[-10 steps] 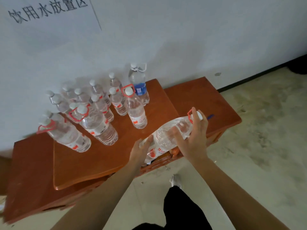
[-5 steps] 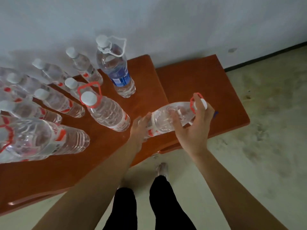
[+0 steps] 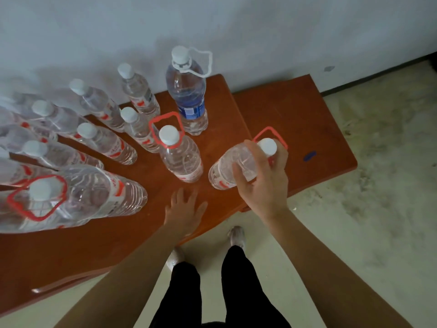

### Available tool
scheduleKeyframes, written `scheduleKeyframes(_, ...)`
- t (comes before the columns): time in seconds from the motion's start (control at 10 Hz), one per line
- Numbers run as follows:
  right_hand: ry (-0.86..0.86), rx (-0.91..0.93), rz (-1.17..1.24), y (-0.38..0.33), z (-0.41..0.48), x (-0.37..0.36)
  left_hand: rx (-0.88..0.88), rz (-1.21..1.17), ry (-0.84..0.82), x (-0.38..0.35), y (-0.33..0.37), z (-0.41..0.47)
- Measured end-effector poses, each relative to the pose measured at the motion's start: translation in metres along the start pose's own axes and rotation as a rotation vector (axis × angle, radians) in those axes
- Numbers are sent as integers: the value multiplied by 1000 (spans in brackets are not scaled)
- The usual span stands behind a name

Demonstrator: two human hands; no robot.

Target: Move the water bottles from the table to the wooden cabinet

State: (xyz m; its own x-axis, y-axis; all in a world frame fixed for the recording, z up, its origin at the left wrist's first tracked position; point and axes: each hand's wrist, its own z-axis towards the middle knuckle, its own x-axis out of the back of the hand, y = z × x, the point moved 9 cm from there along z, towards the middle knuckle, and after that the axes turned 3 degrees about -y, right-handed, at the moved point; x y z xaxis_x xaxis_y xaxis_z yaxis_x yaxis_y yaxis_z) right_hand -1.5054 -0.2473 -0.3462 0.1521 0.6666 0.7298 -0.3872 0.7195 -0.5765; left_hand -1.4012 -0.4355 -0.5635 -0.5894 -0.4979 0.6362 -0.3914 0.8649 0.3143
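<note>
My right hand grips the neck and shoulder of a clear water bottle with a red carry handle and white cap, its base resting near the front edge of the reddish wooden cabinet top. My left hand lies flat and open on the wood just left of it, touching no bottle. Beside the held bottle stands another red-handled bottle. Behind that is a blue-labelled bottle with a white handle.
Several smaller clear bottles and a big red-handled one crowd the left half of the cabinet top. A white wall rises behind it. Bare concrete floor lies to the right. My legs and shoes are below.
The bottle went from lying sideways in both hands to upright on the cabinet top. My left hand let go and dropped flat onto the wood. The camera moved closer.
</note>
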Motion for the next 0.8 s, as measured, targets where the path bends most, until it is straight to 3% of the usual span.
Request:
scheduleKeyframes(0.1, -88, 165, -55, -29, -3, -24, 94, 37, -132, -26, -43, -16)
scheduleKeyframes(0.2, -159, 242, -100, -51, -8, -46, 65, 85, -169, -30, -52, -22)
scheduleKeyframes(0.3, -123, 134, -110, -47, -4, -44, 50, 92, -184, -30, -51, -22)
scheduleKeyframes(0.4, -104, 151, -98, -44, -11, -37, 48, 108, -217, -30, -52, -21)
scheduleKeyframes(0.6, -217, 131, -115, -46, -14, -43, 67, 125, -287, -16, -54, -41)
scheduleKeyframes(0.7, -331, 134, -145, -57, -11, -36, 83, 110, -160, 21, -53, -68)
scheduleKeyframes(0.8, -364, 150, -220, -65, -12, -25, 1, 238, 71, 77, -29, -92)
